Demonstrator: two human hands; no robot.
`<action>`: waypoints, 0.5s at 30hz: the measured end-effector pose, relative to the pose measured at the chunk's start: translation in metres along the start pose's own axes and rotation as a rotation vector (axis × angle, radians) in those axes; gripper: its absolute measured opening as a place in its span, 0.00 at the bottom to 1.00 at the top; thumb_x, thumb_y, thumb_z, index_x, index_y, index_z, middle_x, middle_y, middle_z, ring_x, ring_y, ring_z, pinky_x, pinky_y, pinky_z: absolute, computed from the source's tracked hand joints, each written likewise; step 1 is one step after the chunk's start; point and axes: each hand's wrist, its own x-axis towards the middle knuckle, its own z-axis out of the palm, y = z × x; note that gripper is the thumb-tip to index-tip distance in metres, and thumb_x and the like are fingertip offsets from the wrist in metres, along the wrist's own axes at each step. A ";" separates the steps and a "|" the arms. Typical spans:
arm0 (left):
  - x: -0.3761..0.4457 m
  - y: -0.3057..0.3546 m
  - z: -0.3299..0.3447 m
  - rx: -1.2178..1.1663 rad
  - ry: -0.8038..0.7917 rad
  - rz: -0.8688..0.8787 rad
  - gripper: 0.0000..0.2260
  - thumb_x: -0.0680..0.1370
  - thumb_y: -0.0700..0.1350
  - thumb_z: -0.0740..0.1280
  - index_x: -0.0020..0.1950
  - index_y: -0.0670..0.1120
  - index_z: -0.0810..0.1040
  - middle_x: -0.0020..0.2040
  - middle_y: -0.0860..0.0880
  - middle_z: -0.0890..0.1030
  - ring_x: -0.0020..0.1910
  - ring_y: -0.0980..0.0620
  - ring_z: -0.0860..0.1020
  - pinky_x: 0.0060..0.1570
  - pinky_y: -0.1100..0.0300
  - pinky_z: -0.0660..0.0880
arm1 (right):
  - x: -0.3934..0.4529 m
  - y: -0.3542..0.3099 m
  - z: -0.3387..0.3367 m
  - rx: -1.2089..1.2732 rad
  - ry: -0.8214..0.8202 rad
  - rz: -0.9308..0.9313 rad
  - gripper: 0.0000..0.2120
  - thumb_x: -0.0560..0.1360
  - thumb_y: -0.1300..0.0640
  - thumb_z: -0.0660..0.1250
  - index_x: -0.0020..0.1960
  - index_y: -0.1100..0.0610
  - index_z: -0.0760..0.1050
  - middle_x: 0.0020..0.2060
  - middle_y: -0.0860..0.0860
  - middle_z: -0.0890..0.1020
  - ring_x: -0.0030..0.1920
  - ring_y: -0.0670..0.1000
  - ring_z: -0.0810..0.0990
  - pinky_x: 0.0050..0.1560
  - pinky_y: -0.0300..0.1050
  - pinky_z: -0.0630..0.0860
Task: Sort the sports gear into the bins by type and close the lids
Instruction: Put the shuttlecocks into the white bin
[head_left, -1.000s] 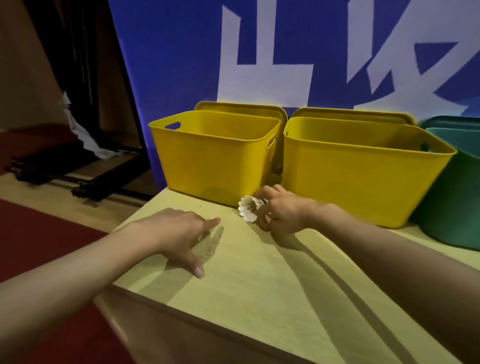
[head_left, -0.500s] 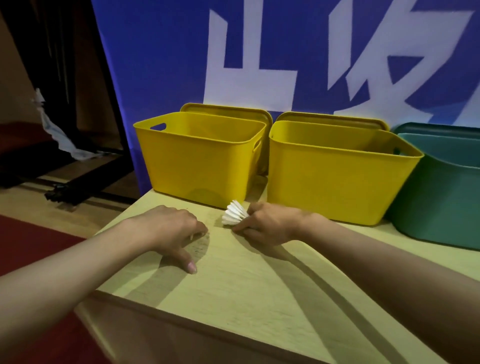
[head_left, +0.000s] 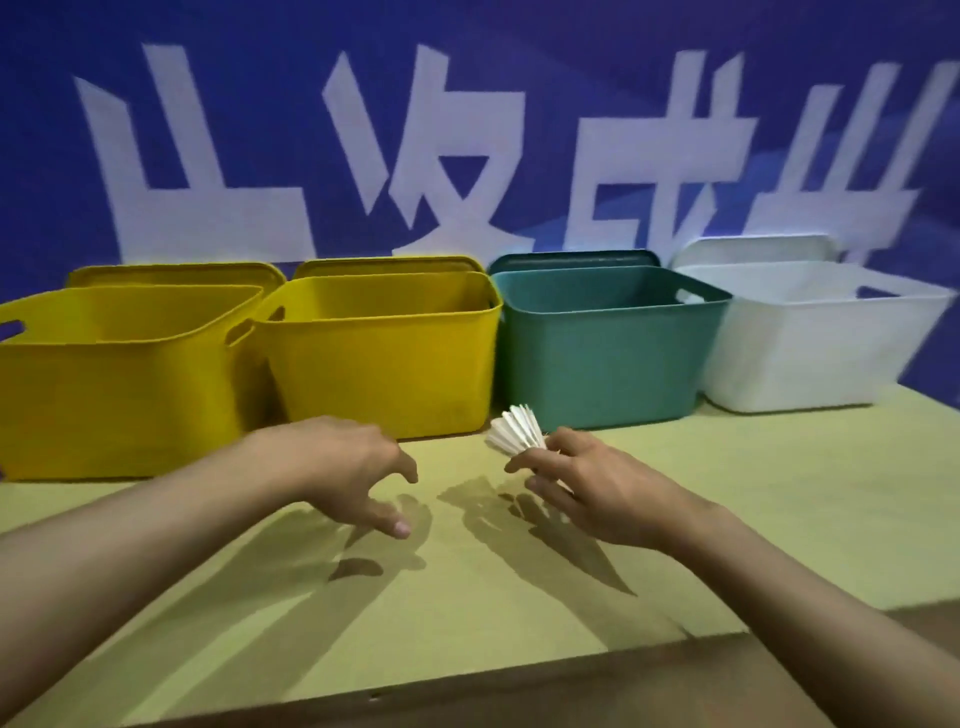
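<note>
My right hand (head_left: 587, 488) pinches a white feather shuttlecock (head_left: 515, 432), lifted just above the table in front of the gap between the second yellow bin (head_left: 384, 364) and the teal bin (head_left: 597, 358). My left hand (head_left: 348, 467) hovers over the table with loosely curled fingers and holds nothing. Another yellow bin (head_left: 114, 379) stands at the far left and a white bin (head_left: 810, 348) at the right. All bins are open, and a matching lid leans behind each one.
The pale wooden table (head_left: 779, 519) carries the row of bins along its back edge; its front edge runs across the bottom of the view. A blue wall banner (head_left: 467, 130) with large white characters rises right behind the bins.
The view has swung right, bringing the teal and white bins in. My right hand has carried the shuttlecock rightwards and lifted it off the table. My left hand has risen from the tabletop.
</note>
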 end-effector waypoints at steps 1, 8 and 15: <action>0.017 0.019 -0.009 0.009 -0.005 0.026 0.35 0.71 0.76 0.61 0.75 0.63 0.66 0.70 0.54 0.76 0.67 0.47 0.75 0.62 0.46 0.75 | -0.018 0.021 -0.010 -0.012 0.031 0.038 0.16 0.84 0.39 0.51 0.70 0.35 0.65 0.62 0.49 0.73 0.55 0.47 0.74 0.54 0.48 0.79; 0.119 0.117 -0.064 0.110 0.022 0.136 0.39 0.72 0.72 0.67 0.80 0.63 0.58 0.67 0.52 0.78 0.64 0.46 0.77 0.60 0.53 0.76 | -0.087 0.150 -0.099 -0.120 0.323 0.243 0.17 0.84 0.43 0.50 0.71 0.40 0.66 0.56 0.52 0.75 0.51 0.52 0.74 0.48 0.53 0.76; 0.168 0.128 -0.060 0.116 -0.141 0.151 0.42 0.73 0.71 0.67 0.81 0.64 0.51 0.62 0.50 0.79 0.56 0.49 0.76 0.58 0.51 0.77 | -0.022 0.298 -0.182 -0.295 0.322 0.480 0.18 0.86 0.52 0.53 0.74 0.40 0.63 0.60 0.61 0.78 0.52 0.58 0.74 0.55 0.54 0.70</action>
